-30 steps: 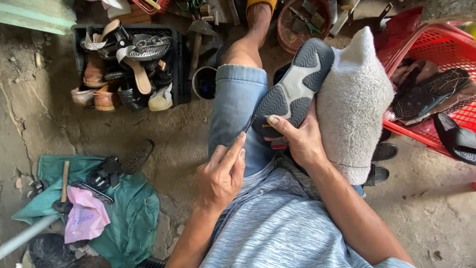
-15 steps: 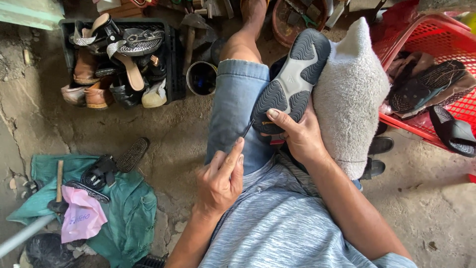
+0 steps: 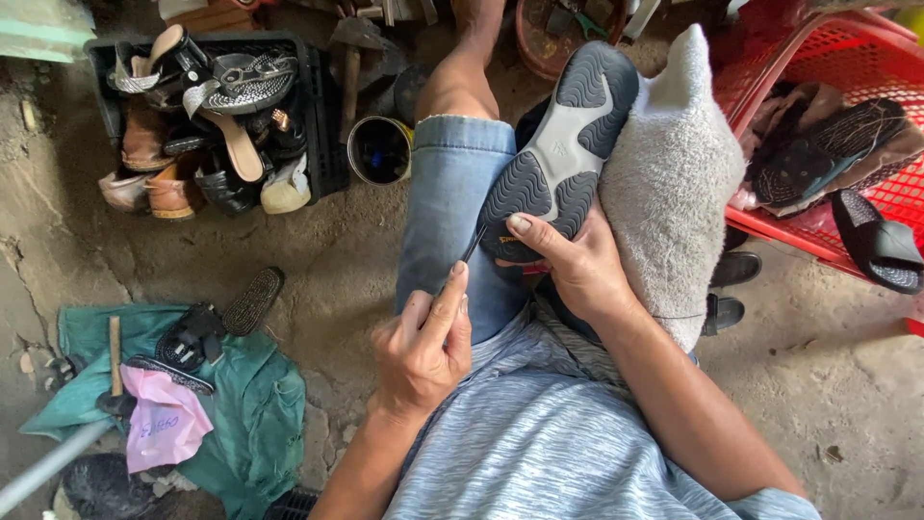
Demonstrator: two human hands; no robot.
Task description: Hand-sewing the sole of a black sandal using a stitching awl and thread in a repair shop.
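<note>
A grey fuzzy shoe [image 3: 674, 173] with a dark grey tread sole [image 3: 563, 144] lies sole-up across my lap. My right hand [image 3: 568, 260] grips its heel end, thumb pressed on the sole. My left hand [image 3: 423, 347] pinches a thin dark tool [image 3: 469, 248] whose tip points at the sole's heel edge, just beside my right thumb. My leg in rolled-up jeans [image 3: 452, 202] stretches forward beneath both hands.
A black crate of sandals and shoes [image 3: 212, 116] stands at the back left, a small tin can [image 3: 378, 149] beside it. A red basket [image 3: 847, 164] with footwear sits at right. On the left floor lies a green cloth [image 3: 250, 414] with a hammer [image 3: 114, 361], loose soles and pink paper.
My left hand has lifted slightly off my thigh and brought the thin tool up toward the sole's heel. The shoe and my right hand have stayed put.
</note>
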